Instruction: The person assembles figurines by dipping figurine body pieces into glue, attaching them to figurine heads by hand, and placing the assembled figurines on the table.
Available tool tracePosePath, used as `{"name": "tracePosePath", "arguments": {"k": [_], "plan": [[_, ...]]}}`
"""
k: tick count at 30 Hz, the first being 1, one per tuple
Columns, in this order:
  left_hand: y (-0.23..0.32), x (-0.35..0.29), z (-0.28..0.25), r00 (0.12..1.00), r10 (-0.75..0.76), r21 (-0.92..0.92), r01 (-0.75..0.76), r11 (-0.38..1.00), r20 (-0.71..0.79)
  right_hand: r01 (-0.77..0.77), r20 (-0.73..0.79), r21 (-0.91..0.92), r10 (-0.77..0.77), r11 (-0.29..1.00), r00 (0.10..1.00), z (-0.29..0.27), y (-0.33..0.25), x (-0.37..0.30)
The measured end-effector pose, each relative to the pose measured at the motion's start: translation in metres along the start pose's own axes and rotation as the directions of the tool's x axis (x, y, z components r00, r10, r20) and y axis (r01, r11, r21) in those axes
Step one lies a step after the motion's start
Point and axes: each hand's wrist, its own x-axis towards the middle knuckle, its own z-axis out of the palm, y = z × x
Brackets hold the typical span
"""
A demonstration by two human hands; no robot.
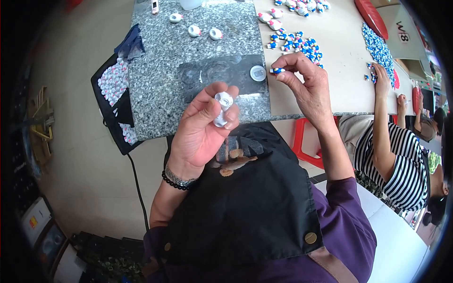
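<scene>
My left hand (191, 137) is closed round small white pieces, held up in front of the apron. A rounded white piece (224, 99) with a hollow shows between thumb and fingers, and more white (219, 120) shows below it; I cannot tell if they are joined. Thumb and fingertips of my right hand (309, 89) pinch a tiny blue-and-white figurine (277, 70) at the edge of the stone slab. Just left of it, a small round dish (258, 73) rests on a dark mat (188, 78). Several blue figurines (306, 47) lie in a loose pile beyond my right hand.
Three white pieces (194, 31) stand on the granite slab (155, 70). Larger white-and-pink figurines (271, 19) lie far right. A black bin (101, 75) of white pieces sits left, under a dark cloth (130, 42). To the right, a co-worker's hand (382, 78) touches a blue heap (377, 45).
</scene>
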Motion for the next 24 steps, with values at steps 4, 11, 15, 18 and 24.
{"name": "tracePosePath", "arguments": {"k": [4, 11, 15, 18, 24], "plan": [[-0.001, -0.002, -0.003, 0.999, 0.037, -0.001, -0.037, 0.999, 0.001, 0.164, -0.005, -0.171, -0.167, 0.972, 0.986, 0.002, 0.000, 0.005], [0.001, -0.008, -0.001, 0.998, 0.054, 0.047, -0.052, 0.998, -0.036, 0.330, 0.077, -0.375, -0.326, 0.866, 0.942, 0.006, 0.001, 0.011], [0.000, -0.008, 0.003, 0.995, 0.085, 0.054, -0.083, 0.995, -0.044, 0.415, 0.184, -0.493, -0.375, 0.764, 0.909, 0.010, -0.002, 0.018], [0.001, -0.008, 0.003, 0.996, 0.090, 0.093, -0.088, 0.992, -0.014, 0.453, 0.243, -0.546, -0.384, 0.705, 0.891, 0.009, -0.002, 0.020], [0.006, -0.001, 0.017, 0.989, 0.121, 0.316, -0.090, 0.944, -0.081, 0.419, 0.195, -0.501, -0.373, 0.757, 0.907, 0.010, 0.003, 0.017]]}}
